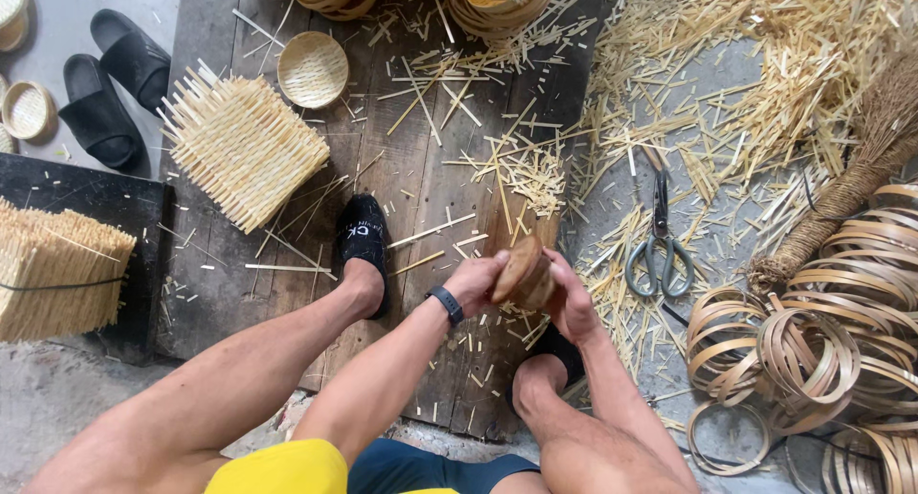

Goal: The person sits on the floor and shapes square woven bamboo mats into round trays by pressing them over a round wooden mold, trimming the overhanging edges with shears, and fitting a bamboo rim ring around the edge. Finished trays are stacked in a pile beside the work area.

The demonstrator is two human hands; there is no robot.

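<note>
I see both hands meeting over a small round brown disc (pixel 521 272), held just above the wooden floor boards (pixel 421 178) between my feet. The left hand (pixel 475 280) has its fingers clenched on the disc's near rim; the right hand (pixel 571 298) wraps the far side, fingers curled about it. Whether a woven piece sits inside the disc, I cannot tell.

Risks, as I judge them:
- The disc is gripped at its edges only; a slip would drop it among the bamboo offcuts (pixel 531 174) beneath, where small pieces are hard to recover.
- Loose splinters lie thick around both feet; the black shoe (pixel 362 234) stands among them, and the other foot is partly hidden under the right wrist.
- The scissors (pixel 659 245) lie open-handled near the right hand, an obvious snag for a sideways sweep.

Room: the boards ahead are partly free, bounded by the square woven mat (pixel 244 148) and the small round basket (pixel 313 69). To the right, coiled bamboo hoops (pixel 813 346) crowd the floor. To the left, a bundled stack of mats (pixel 59 269) and a pair of black slippers (pixel 110 83) stand well apart.
</note>
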